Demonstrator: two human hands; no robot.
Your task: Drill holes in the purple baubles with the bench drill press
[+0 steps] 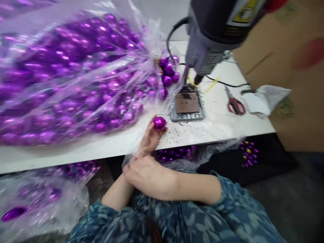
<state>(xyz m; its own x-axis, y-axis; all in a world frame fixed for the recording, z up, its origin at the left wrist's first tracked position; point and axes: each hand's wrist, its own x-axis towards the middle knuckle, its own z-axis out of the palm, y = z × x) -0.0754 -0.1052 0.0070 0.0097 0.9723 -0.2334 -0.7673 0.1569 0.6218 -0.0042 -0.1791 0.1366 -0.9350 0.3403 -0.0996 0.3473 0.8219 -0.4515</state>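
My left hand [151, 135] holds a shiny purple bauble [159, 123] at its fingertips, above the table's front edge. My right hand [145, 173] crosses over and is wrapped round my left wrist, with part of its fingers hidden behind it. Just beyond the bauble, a grey tray [187, 118] carries a brown square pad [187, 102] scattered with black flecks. Over the pad hangs the nozzle end of a dark power tool [215, 30] with a yellow warning label. A large clear bag [83, 77] full of purple baubles lies to the left.
Red-handled scissors [236, 106] and a crumpled white packet [265, 99] lie on the white table [215, 126] at right. A cardboard box [286, 77] stands beyond. More bagged baubles [174, 153] sit below the table edge. A black cord [227, 84] runs behind the tray.
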